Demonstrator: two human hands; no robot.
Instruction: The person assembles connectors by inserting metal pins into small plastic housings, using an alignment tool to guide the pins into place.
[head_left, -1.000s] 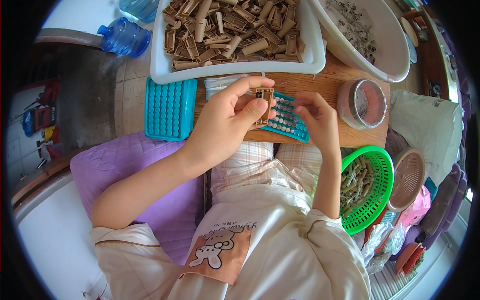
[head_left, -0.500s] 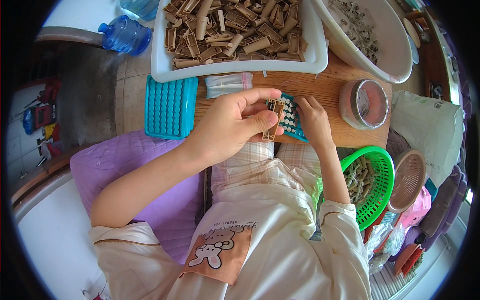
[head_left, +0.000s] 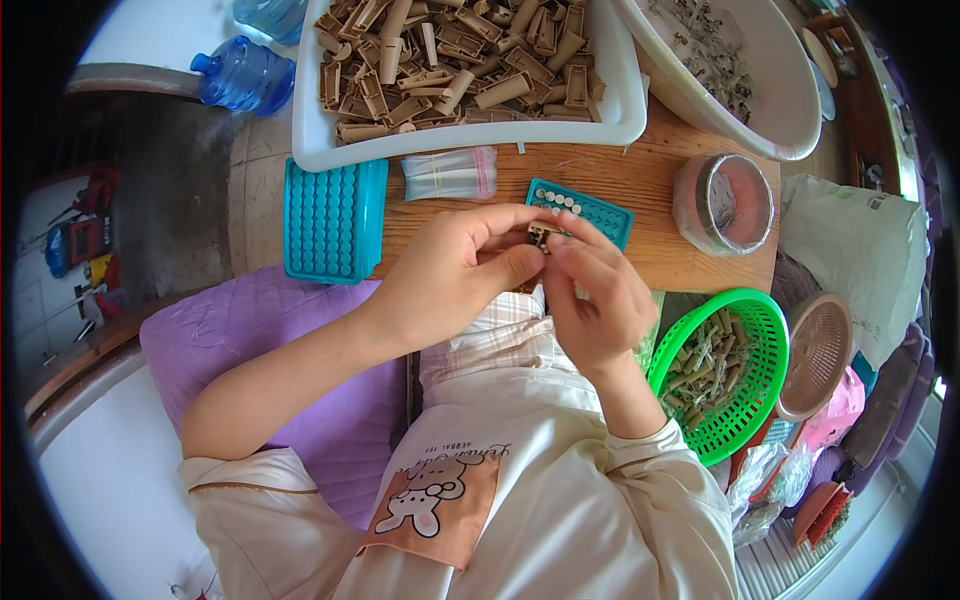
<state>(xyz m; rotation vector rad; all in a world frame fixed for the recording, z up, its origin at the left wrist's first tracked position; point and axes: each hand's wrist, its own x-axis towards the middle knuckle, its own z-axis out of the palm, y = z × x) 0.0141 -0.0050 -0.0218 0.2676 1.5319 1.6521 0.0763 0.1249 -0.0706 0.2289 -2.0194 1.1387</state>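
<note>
My left hand (head_left: pixel 450 262) is closed round a small tan plastic casing (head_left: pixel 541 236), held over the table's near edge above my lap. The fingers of my right hand (head_left: pixel 605 295) are pinched together against the casing's end. Whatever sits between those fingertips is hidden. Just beyond both hands lies a teal tray (head_left: pixel 604 220) with round sockets. A few small white round pieces (head_left: pixel 560 199) show at its left part, and my fingers cover its near edge.
A white bin (head_left: pixel 470 135) heaped with tan casings stands at the back, beside a large pale basin (head_left: pixel 745 130). Left are stacked teal trays (head_left: pixel 330 225) and a bundle of clear bags (head_left: pixel 448 174). Right are a round tub (head_left: pixel 690 205) and a green basket (head_left: pixel 735 435) of filled tan pieces.
My right hand has come from the teal tray to the casing in my left hand. The casing has been tilted so its end shows. The view has shifted slightly.
</note>
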